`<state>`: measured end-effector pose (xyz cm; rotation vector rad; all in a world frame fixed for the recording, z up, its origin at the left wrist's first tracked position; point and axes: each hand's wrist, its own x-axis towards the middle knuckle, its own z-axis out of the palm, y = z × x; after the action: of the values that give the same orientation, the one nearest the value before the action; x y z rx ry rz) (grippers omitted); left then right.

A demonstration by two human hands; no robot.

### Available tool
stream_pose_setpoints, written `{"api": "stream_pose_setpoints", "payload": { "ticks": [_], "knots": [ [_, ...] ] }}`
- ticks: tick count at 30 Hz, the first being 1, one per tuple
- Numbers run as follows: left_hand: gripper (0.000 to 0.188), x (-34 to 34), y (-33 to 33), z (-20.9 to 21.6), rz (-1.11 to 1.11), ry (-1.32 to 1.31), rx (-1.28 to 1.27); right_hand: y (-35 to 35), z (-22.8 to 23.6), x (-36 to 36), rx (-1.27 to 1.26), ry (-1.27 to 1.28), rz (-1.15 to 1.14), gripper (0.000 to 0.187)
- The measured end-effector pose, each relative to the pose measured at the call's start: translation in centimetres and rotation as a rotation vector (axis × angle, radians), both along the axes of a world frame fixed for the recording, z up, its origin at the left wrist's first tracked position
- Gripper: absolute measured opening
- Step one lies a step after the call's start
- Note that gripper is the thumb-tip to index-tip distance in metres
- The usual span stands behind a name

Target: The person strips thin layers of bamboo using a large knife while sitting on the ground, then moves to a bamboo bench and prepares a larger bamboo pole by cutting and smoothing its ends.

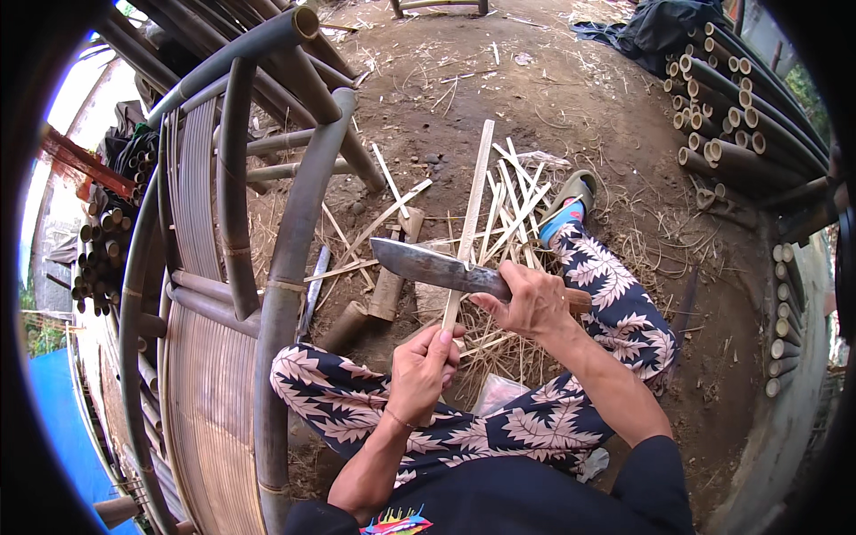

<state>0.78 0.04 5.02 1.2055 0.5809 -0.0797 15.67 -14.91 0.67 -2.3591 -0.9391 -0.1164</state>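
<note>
My left hand [422, 372] is closed round the lower end of a long, pale bamboo strip [475, 192], which points up and away from me. My right hand [535, 301] grips the wooden handle of a large knife [437, 270]. Its broad, dark blade lies across the strip, pointing left, and appears to touch it a little above my left hand. Beyond the blade, a loose pile of split bamboo strips [517, 201] lies on the ground. Short bamboo pieces [386, 294] are beside that pile, to the left of the knife.
A bamboo chair frame [299, 232] with a slatted panel stands close on my left. Bundled bamboo poles [722, 107] are stacked at the far right, with more cut poles [783, 321] along the right edge. Shavings litter the dirt floor [624, 169]. A blue sheet [62, 437] lies far left.
</note>
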Motion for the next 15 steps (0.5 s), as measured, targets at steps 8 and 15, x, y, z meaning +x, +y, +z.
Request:
{"api": "stream_pose_setpoints", "payload": {
  "ticks": [8, 15],
  "knots": [
    [0.028, -9.2, -0.2, -0.5, -0.22, 0.093, 0.045, -8.3, -2.2, 12.9, -0.134, 0.354, -0.518, 0.082],
    [0.032, -0.1, 1.1, -0.8, -0.069, -0.007, 0.026, -1.4, 3.0, 1.1, -0.125, 0.264, -0.045, 0.068]
  ]
}}
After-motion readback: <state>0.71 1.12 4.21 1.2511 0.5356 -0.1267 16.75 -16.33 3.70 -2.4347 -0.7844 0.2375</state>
